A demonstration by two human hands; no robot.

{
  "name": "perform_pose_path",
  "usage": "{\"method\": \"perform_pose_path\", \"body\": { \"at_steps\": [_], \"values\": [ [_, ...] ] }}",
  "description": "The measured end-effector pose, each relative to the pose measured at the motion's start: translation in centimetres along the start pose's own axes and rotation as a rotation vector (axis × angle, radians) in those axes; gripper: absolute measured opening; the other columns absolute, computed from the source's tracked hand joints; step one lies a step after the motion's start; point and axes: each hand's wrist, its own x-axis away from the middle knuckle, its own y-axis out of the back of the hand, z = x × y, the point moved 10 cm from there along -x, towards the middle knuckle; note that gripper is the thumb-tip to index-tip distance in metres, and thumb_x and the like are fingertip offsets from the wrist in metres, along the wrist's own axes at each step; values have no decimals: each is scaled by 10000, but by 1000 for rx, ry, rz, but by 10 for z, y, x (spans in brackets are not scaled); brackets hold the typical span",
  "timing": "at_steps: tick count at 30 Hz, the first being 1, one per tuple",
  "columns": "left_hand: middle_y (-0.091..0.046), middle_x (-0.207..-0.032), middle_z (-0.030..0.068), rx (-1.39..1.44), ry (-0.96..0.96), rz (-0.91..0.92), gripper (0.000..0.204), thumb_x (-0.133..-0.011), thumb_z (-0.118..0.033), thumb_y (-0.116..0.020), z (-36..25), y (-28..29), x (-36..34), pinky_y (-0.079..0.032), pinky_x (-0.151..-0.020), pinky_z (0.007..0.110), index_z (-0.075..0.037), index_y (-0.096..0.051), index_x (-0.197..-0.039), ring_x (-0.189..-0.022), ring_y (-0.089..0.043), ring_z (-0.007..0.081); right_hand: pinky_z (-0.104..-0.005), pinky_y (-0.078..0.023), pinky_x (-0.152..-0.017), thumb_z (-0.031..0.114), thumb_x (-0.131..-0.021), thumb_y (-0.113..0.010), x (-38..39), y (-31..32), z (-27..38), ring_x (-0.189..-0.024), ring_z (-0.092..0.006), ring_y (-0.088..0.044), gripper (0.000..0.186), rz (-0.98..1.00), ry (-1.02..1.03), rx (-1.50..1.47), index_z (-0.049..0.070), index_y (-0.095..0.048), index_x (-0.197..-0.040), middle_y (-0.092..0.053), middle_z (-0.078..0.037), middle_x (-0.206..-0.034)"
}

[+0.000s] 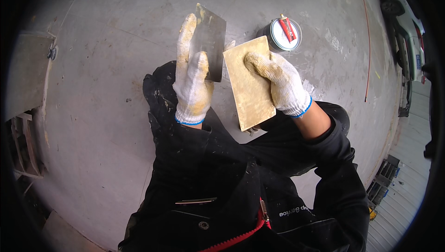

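Note:
My left hand (193,85), in a stained white knit glove, is closed on a dark metal putty spreader (209,43). The spreader stands tilted, thumb on its near face and a long finger along its left edge. In a matching glove, my right hand (282,82) grips a tan rectangular plate (252,89) that looks coated with filler, its thumb lying across the face. The two flat pieces are held side by side, a narrow gap between them. Beyond the plate stands a round can (283,36) with a white lid, and on it lies a red tube (286,28).
Around my crouched, black-clothed legs (162,89) spreads a scuffed grey floor (102,99). A thin red line or cord (367,43) runs along the right. Vehicles (405,29) stand at the far right, and a cabinet-like panel (28,71) is at left.

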Motion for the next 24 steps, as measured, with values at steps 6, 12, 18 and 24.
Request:
{"method": "perform_pose_path", "body": {
  "at_steps": [6,12,18,24],
  "values": [
    [-381,-1643,127,10,41,-59,752,-1039,-276,-664,-1,-7,12,-456,-1114,365,-45,-296,-1652,-1363,-513,227,-308,-617,-773,294,-999,-751,4,-8,1,-884,-175,-756,404,23,21,-7,-33,-664,-1219,-751,-111,-1054],
    [-367,-1653,125,-51,29,-9,772,-1025,-261,-687,-3,-11,11,-462,-1096,365,-44,-295,-1653,-1347,-503,223,-300,-619,-767,265,-992,-763,7,-11,5,-905,-172,-754,383,45,65,-27,-34,-666,-1210,-749,-112,-1064],
    [-271,-1710,181,-105,-10,73,831,-1031,-360,-654,2,-15,6,-422,-1196,444,-3,-237,-1655,-1499,-417,321,-297,-618,-777,233,-1000,-747,9,-9,9,-910,-173,-754,350,29,106,-65,-29,-662,-1215,-749,-113,-1067],
    [-359,-1666,200,-52,2,102,781,-976,-165,-751,6,-16,9,-377,-1235,441,42,-338,-1607,-1531,-371,296,-302,-612,-798,263,-1008,-723,12,0,23,-909,-173,-755,368,-75,178,29,-27,-654,-1224,-749,-107,-1064]
  ]
}}
